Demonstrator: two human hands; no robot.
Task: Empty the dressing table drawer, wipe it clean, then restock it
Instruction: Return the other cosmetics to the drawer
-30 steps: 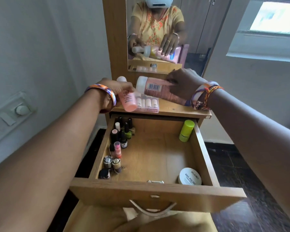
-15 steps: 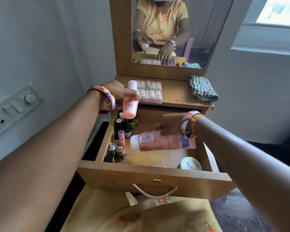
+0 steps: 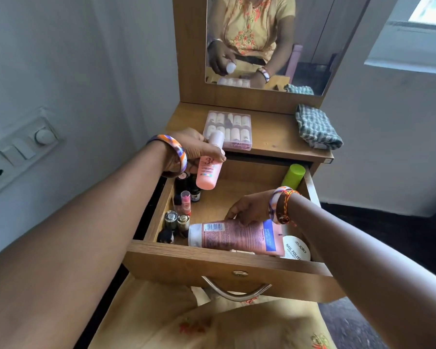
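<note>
Round white jar lid (image 3: 296, 248), front right corner of drawer: brand "ZUDIO", below it "NAIL POLISH"; a smaller line beneath illegible. Small pink bottle (image 3: 208, 173): large numeral "3", lesser print unreadable. Pink tube (image 3: 237, 238): barcode near cap; other lettering too blurred.

The left hand (image 3: 191, 153) grips a small pink bottle (image 3: 208, 172) above the open drawer (image 3: 227, 263). The right hand (image 3: 249, 210) holds a pink tube (image 3: 234, 238) lying on its side at the drawer's front, beside a white jar (image 3: 296, 248). A checked cloth (image 3: 315, 127) rests on the counter (image 3: 275, 142).
</note>
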